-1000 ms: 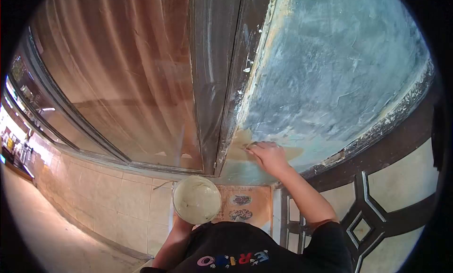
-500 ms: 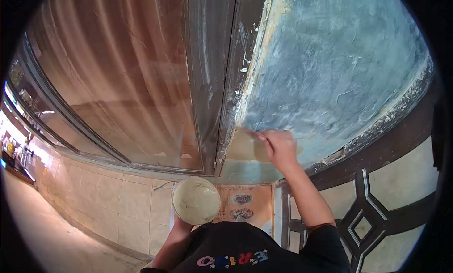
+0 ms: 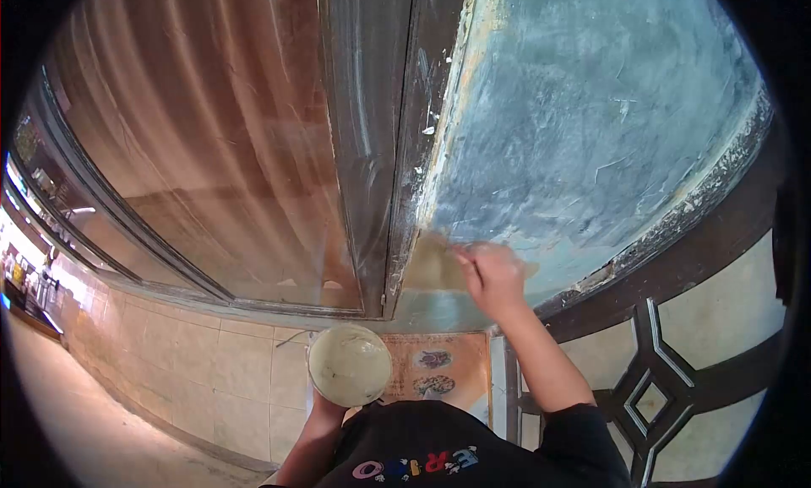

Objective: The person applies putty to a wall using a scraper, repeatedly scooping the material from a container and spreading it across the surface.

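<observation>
My right hand [image 3: 495,275] is closed around the handle of a brush-like tool [image 3: 439,241], whose blurred head touches the wall near the dark frame. Below it spreads a beige patch [image 3: 435,270] on the blue-green wall [image 3: 574,125]. My left hand [image 3: 328,403] holds a round pale bucket [image 3: 350,365] from below, its fingers mostly hidden under it. Creamy material lies inside the bucket.
A dark wooden frame [image 3: 365,150] and a curtained glass pane [image 3: 228,150] stand at left. Below are floor tiles [image 3: 245,361] and a patterned mat [image 3: 448,353]. A dark panelled door [image 3: 650,311] is at right.
My right hand has moved slightly down and left with the tool. The bucket sits slightly lower in view, and the wall and frame have shifted a little left.
</observation>
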